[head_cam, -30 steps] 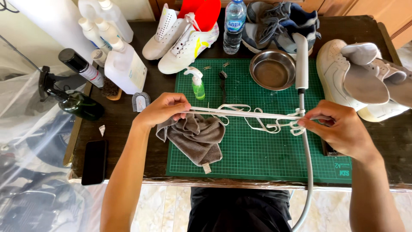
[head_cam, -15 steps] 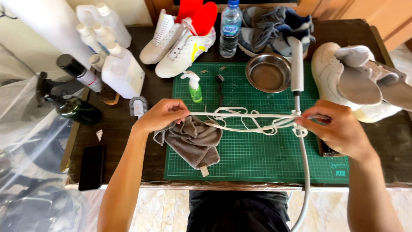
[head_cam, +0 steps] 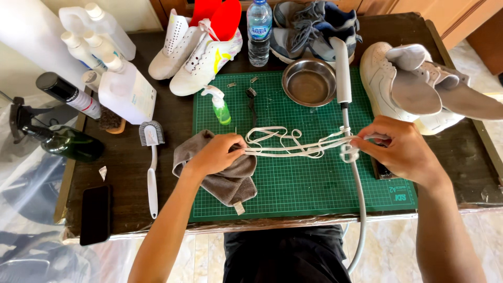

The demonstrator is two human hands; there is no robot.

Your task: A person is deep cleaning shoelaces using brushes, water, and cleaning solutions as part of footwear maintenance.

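Note:
My left hand (head_cam: 216, 154) pinches one end of a bundle of white shoelaces (head_cam: 293, 145) above a grey cloth (head_cam: 228, 181) that lies on the green cutting mat (head_cam: 314, 183). My right hand (head_cam: 401, 149) grips the other end of the laces, which are pulled taut between both hands over the mat. Loose loops of lace hang between them. A flexible metal hose with a white handle (head_cam: 343, 78) crosses under the laces near my right hand.
A steel bowl (head_cam: 309, 83), a small green spray bottle (head_cam: 220, 107) and a small dark brush (head_cam: 252, 105) sit on the mat's far part. White sneakers (head_cam: 194, 55), grey sneakers (head_cam: 314, 31), a white shoe with insoles (head_cam: 419, 89), a water bottle (head_cam: 259, 31), jugs (head_cam: 126, 91), a scrub brush (head_cam: 152, 167) and a phone (head_cam: 95, 214) surround it.
Both hands have kept the laces stretched between them. The hands shifted slightly lower over the mat and the laces bunched a little more in the middle.

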